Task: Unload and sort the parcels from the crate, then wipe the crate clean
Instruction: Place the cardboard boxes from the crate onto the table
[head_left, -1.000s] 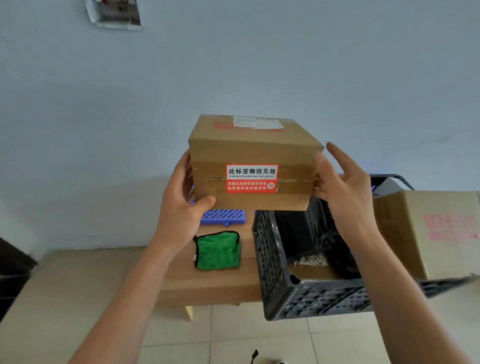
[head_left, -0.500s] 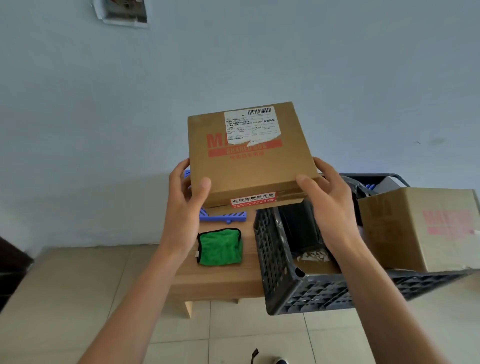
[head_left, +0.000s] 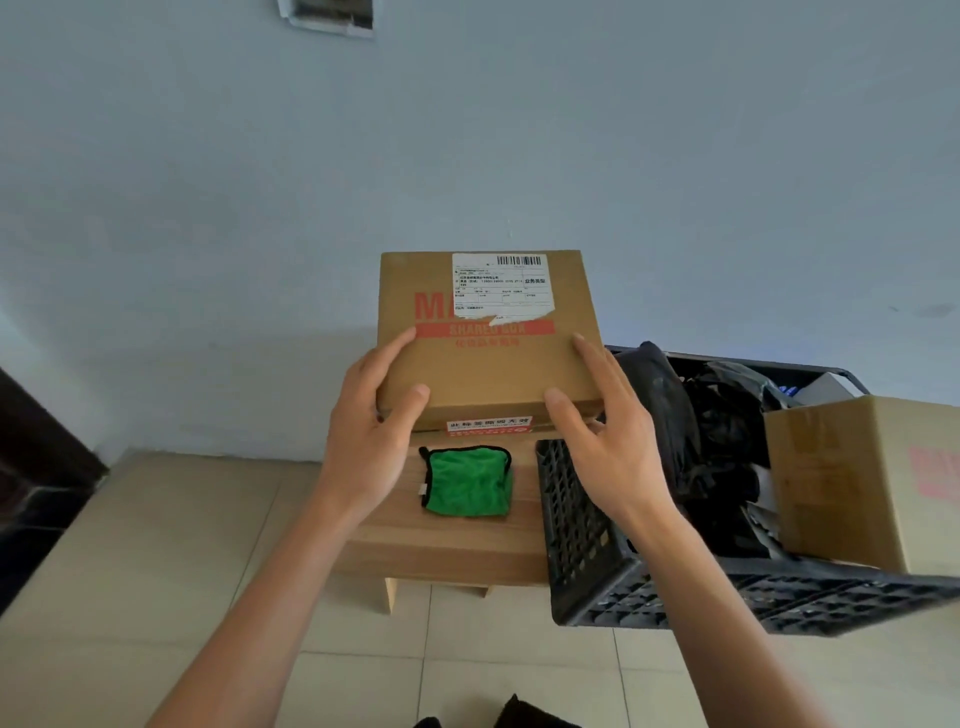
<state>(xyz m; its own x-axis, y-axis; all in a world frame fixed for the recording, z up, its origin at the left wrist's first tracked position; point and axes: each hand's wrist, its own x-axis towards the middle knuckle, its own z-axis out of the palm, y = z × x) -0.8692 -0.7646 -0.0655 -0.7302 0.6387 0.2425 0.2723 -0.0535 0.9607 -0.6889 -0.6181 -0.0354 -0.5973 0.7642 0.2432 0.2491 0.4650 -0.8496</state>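
Your left hand (head_left: 371, 447) and right hand (head_left: 605, 441) grasp the cardboard parcel (head_left: 488, 343) at centre frame by its near corners; stiff, seemingly light, so keep gripping its edges

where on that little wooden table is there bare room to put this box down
Bare wood shows on the wooden table in front of the green cloth, up to the near edge. The right is crowded: the black crate holds black bags and a second cardboard box.
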